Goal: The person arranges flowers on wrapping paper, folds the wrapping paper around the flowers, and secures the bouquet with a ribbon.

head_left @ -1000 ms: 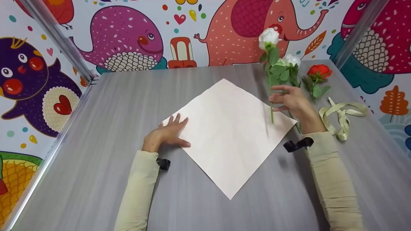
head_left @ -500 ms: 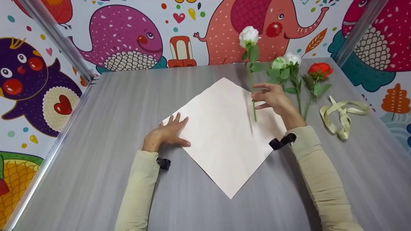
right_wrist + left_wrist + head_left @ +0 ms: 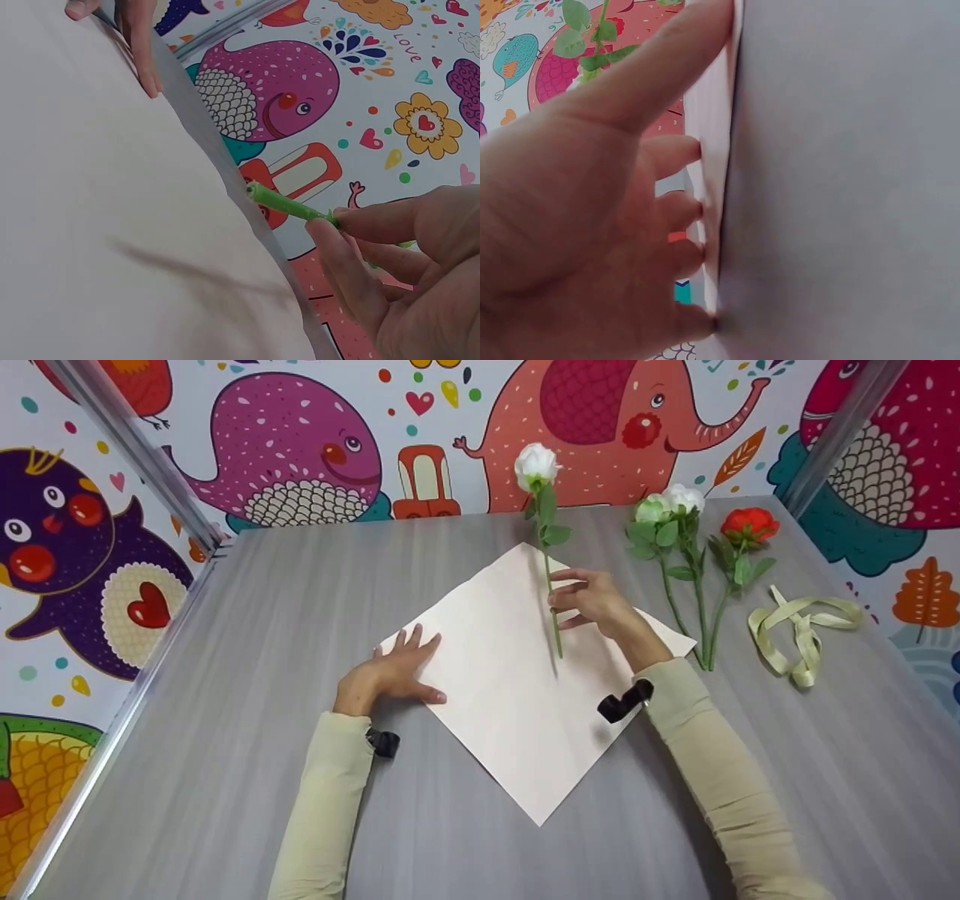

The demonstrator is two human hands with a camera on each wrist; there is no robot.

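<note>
Left hand (image 3: pixel 394 671) spread on flat, square, pale paper (image 3: pixel 495 690); right hand (image 3: pixel 596 604) pinches long-stemmed white rose (image 3: pixel 547 506) above it, not yet laid; white and red flowers (image 3: pixel 680 573), cream fabric ribbon (image 3: pixel 805 649) untouched, right of frame.

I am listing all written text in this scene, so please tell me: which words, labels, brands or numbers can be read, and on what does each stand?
"LOVE": on the patterned wall, in the right wrist view.
Marks above the elephant's trunk, head view: cut off, not readable.
None readable on the paper, white rose or ribbon.
</note>
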